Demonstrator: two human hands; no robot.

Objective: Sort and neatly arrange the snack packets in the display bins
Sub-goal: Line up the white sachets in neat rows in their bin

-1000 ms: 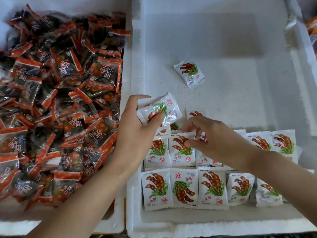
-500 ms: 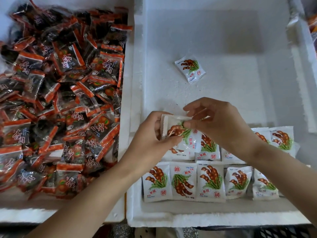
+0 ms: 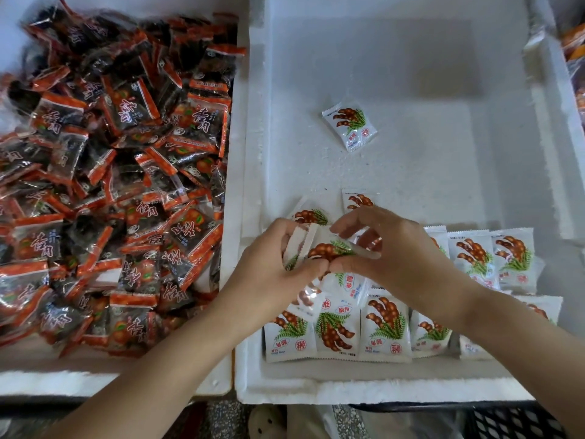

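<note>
Item in hand: white foil snack packet (image 3: 331,249) printed with brown pods and green fronds. It is held just above the laid rows, at about 7 o'clock within the bin.
Left hand (image 3: 272,272): clenched round the packet's left end. More white packet edges show under its fingers, but the count cannot be told.
Right hand (image 3: 395,261): grasping the same packet's right end between thumb and curled fingers.
Laid rows (image 3: 337,331): matching white packets lying flat and edge to edge along the bin's 6 o'clock wall. A second row runs behind, toward 4 o'clock. Print directions are mixed.
Stray packet (image 3: 349,129): one matching packet lying skewed, alone, at 12 o'clock from the hands and well apart from the rows.
White foam bin (image 3: 253,153): a deep, rectangular container whose far half is bare floor.
Neighbouring stock: dark clear-film packets with orange bands (image 3: 126,172), heaped loose in a second foam bin (image 3: 95,378) at 9 o'clock.
Step in hand (judged): squaring the packet before laying it into the second row.
Method advised: flatten the packet and turn the print the way most of the row faces. Lower it with its left edge against the bin wall and its near edge touching the front row, then press lightly.
Risk: the slick foil may slide over its neighbours, so release it only once it lies flat.
</note>
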